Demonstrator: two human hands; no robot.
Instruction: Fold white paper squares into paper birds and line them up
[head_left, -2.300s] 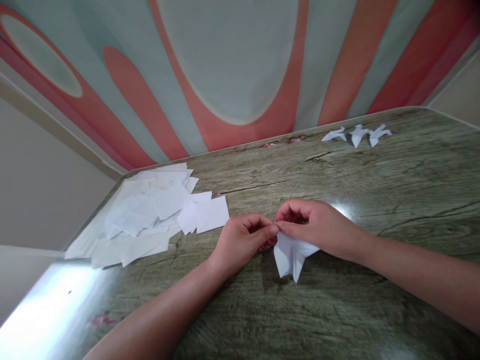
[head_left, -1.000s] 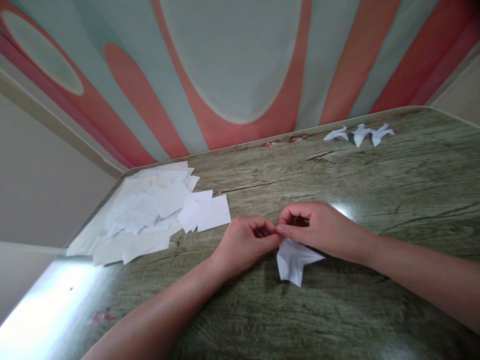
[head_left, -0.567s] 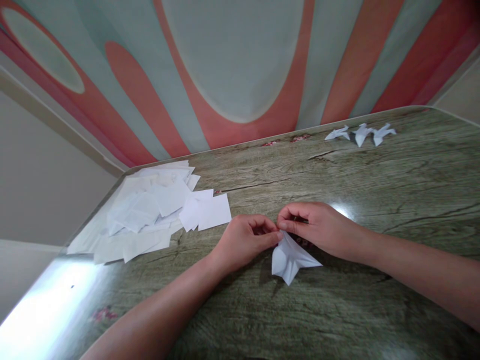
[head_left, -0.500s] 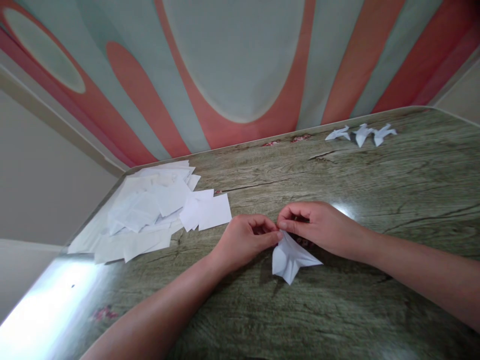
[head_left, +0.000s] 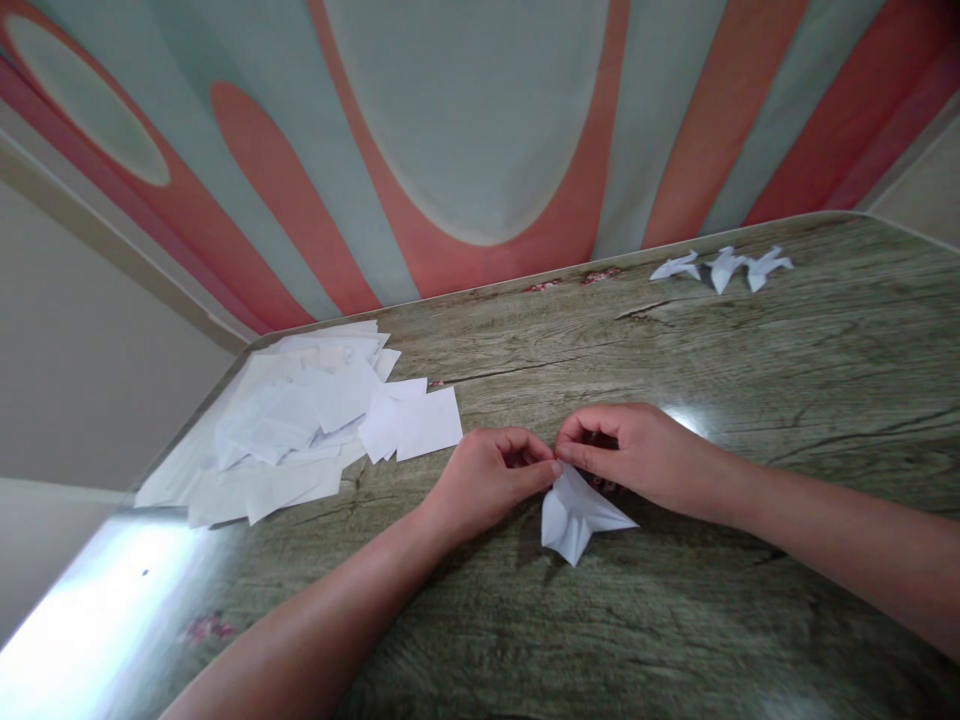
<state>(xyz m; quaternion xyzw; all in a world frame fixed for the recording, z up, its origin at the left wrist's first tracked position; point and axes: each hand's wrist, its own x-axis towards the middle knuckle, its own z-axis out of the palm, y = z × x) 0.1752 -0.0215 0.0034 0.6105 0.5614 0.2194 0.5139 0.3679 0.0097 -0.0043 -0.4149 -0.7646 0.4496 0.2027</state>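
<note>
Between my two hands is a white folded origami paper figure (head_left: 576, 512), its pointed flaps spread toward me and to the right. My left hand (head_left: 501, 478) pinches its upper tip between thumb and forefinger. From the other side, my right hand (head_left: 611, 442) is closed on the same tip, thumb against forefinger. The fingertips of both hands almost meet there and cover the end of the paper. Three finished-looking white origami birds, such as the middle one (head_left: 724, 270), stand in a row at the back right.
A loose heap of white paper sheets (head_left: 300, 400) spreads over the left of the wood-patterned table (head_left: 712, 620). A few smaller white squares (head_left: 429, 424) lie at its right edge, near my left hand. A patterned red and grey-green wall (head_left: 480, 120) borders the back.
The folded paper's lower flaps have shifted slightly to the left and up. Both hands keep their pinch on its tip and have barely moved.
</note>
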